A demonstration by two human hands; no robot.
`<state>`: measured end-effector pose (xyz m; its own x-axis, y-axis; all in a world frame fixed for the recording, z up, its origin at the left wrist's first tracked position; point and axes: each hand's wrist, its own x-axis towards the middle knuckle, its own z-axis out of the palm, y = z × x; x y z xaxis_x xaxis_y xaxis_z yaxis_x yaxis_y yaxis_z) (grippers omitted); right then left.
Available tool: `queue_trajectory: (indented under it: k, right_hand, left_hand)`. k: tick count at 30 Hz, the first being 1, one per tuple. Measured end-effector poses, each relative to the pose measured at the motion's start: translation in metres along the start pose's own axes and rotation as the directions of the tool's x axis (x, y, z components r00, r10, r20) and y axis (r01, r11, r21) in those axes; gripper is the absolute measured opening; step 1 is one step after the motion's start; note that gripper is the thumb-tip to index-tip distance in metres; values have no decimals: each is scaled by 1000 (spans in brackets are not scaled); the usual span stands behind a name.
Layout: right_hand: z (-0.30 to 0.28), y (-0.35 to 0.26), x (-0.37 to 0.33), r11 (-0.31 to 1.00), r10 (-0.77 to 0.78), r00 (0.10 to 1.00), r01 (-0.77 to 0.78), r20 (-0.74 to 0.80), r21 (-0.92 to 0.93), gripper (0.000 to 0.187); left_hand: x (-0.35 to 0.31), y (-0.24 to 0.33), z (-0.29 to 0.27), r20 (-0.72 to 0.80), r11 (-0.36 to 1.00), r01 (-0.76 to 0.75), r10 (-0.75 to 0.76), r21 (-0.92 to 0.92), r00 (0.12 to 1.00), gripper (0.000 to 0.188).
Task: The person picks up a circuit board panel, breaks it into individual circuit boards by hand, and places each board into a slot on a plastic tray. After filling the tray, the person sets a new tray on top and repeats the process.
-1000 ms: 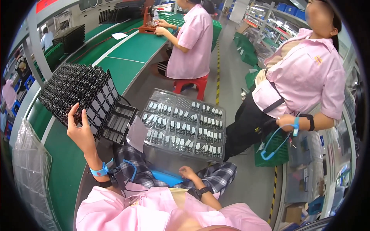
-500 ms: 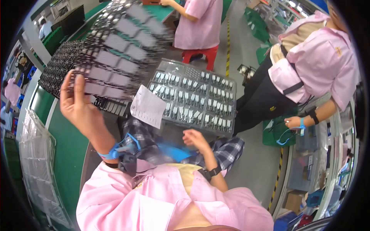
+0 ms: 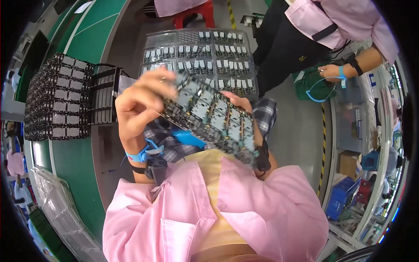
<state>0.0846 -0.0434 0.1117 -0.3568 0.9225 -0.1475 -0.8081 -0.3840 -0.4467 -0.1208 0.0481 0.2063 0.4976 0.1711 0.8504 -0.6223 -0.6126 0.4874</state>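
A dark circuit board panel (image 3: 209,114), set with rows of pale rectangular pieces, is held tilted in front of my chest. My left hand (image 3: 142,102) grips its left end, fingers over the top corner and slightly blurred. At the far edge, my right hand (image 3: 239,102) is closed on the panel, most of it hidden behind the board. Beyond both hands is a clear compartmented tray (image 3: 198,39) with rows of small metallic parts with white tops. My left wrist wears a blue strap (image 3: 144,153).
A tall stack of similar panels (image 3: 59,100) stands on the green bench (image 3: 78,174) at the left, beside a black slotted rack (image 3: 104,96). Clear plastic trays (image 3: 61,205) lie nearer. A co-worker (image 3: 323,22) stands at the right by a shelf. A red stool (image 3: 194,15) is ahead.
My left hand has brought a panel from the stack side to in front of me. My right hand, empty before, now meets its far edge. The view has shifted.
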Motion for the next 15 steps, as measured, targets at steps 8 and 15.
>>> queue_trajectory:
  k: [8, 15]
  right_hand:
    - [11, -22, 2, 728, -567, 824, 506, 9, -464, 44]
    - [-6, -17, 5, 710, -566, 797, 343, -209, -615, 46]
  left_hand:
    - [-16, -36, 25, -542, 631, 558, -767, -538, 345, 50]
    - [-42, -75, 45, -312, 448, 774, -889, -447, 335, 49]
